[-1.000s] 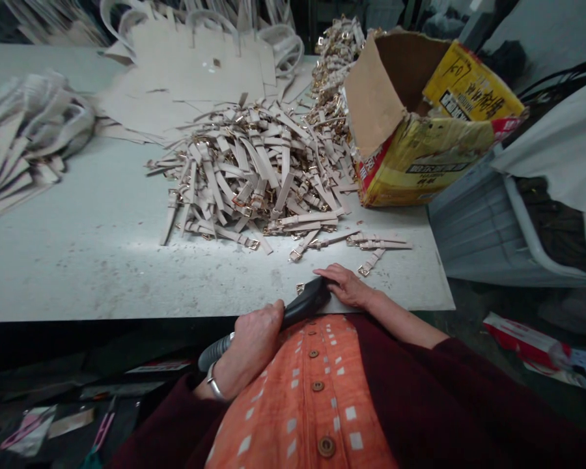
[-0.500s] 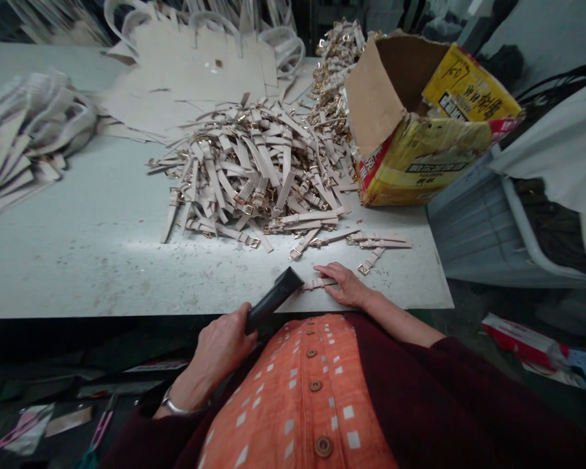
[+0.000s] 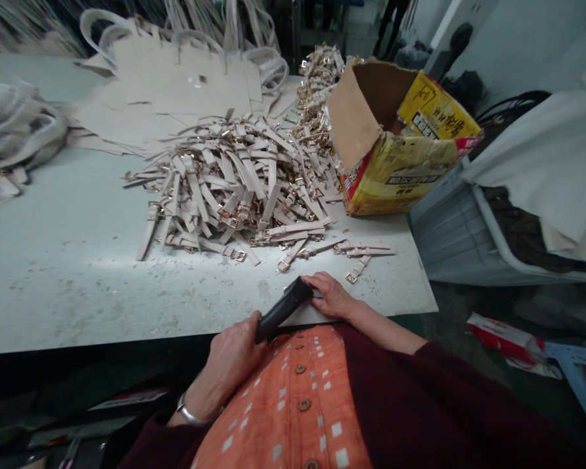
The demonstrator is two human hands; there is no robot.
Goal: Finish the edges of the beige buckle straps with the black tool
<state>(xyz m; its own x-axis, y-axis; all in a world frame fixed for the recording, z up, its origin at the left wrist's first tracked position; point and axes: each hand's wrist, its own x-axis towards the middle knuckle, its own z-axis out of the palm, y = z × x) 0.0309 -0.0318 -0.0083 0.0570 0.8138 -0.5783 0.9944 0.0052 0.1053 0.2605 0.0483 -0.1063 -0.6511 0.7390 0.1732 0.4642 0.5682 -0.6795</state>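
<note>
Your left hand [image 3: 235,354] wraps the black tool [image 3: 283,310]; your right hand [image 3: 333,297] touches a strap [image 3: 317,294] near the tabletop [image 3: 78,286]'s front edge, finger pinch not discernible. Strap likely light, bendable; hold its end clear of the tool.

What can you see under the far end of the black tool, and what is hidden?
A sliver of pale strap shows by the right hand, beside the black tool. Whatever lies directly beneath the tool's end is covered.
</note>
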